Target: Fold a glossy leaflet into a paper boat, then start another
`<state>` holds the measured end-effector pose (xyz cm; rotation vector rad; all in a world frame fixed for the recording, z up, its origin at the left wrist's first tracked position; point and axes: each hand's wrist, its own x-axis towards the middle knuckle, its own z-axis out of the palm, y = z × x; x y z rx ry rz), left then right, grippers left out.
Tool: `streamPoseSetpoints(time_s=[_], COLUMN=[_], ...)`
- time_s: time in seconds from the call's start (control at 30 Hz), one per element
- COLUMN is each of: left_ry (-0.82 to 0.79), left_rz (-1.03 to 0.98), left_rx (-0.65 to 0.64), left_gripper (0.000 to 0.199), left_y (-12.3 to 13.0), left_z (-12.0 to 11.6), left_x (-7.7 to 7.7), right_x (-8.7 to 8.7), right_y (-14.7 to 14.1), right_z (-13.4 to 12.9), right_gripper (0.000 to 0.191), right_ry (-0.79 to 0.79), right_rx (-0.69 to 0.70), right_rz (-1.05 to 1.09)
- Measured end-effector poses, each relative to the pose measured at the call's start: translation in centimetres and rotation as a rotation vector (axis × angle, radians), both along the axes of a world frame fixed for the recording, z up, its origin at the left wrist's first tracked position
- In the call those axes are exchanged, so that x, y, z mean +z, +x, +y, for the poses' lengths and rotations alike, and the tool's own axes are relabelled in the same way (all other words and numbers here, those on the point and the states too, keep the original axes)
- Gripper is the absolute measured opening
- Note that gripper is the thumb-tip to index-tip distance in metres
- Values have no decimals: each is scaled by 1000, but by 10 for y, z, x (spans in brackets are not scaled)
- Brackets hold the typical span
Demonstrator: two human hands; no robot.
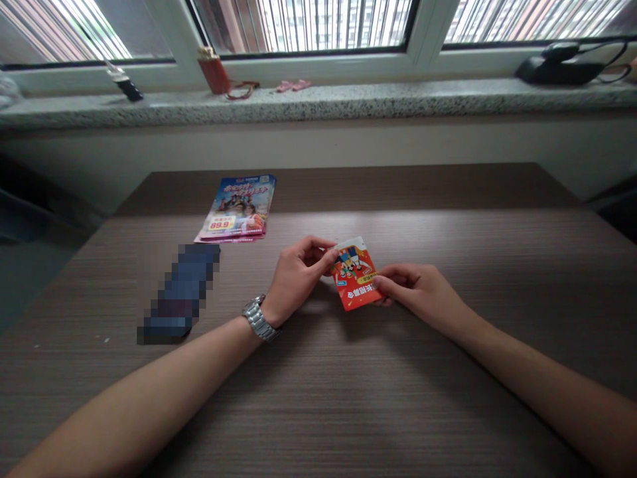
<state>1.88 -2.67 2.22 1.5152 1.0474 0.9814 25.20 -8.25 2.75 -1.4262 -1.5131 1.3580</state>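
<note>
Head cam, facing fwd & down, close over table (308, 411), twd window (328, 26)

The red card (354, 282) is printed paper, smooth with a faint sheen. The watch (259, 318) is metal — shiny links that catch the light. The flyers (242, 207) are thin, glossy paper. The tabletop (318, 405) looks like wood grain, finely streaked and satin. The windowsill (378, 101) is speckled stone — the window frame (318, 67) smooth, plastic-looking.

The stack of flyers (237, 207) showed "89.9" near its lower left, with Chinese lettering above; the red card (354, 273) bore Chinese characters too (upside down to the camera).
</note>
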Motion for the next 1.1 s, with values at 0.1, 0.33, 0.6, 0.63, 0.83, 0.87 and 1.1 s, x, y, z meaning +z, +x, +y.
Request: streamPoseSetpoints(time_s=[0.1,0.33,0.6,0.63,0.83,0.87,1.1], left_ry=[18,366,847,859,849,840,846], left_rz=[32,365,570,611,767,780,843], left_rx=[-17,14,-334,-391,-539,-541,-522], left_gripper=[32,17,31,34,45,45,44], left_y=[-1,-7,-5,-5,-3,-3,-2], left_z=[0,2,-2,-3,-6,-6,-8], left_x=[-2,1,-2,-3,-6,-6,-8], right_x=[-1,-8,-10,-10,-19,-21,-25], right_y=[3,14,22,23,25,25,29], right_z=[2,5,10,11,14,15,19], right_gripper=[34,26,21,21,19,18,17], right_ry=[112,307,484,515,657,680,706], right_rx=[-64,-63,71,91,120,121,126], right_rz=[-83,-271,-432,-445,-496,-498,-537])
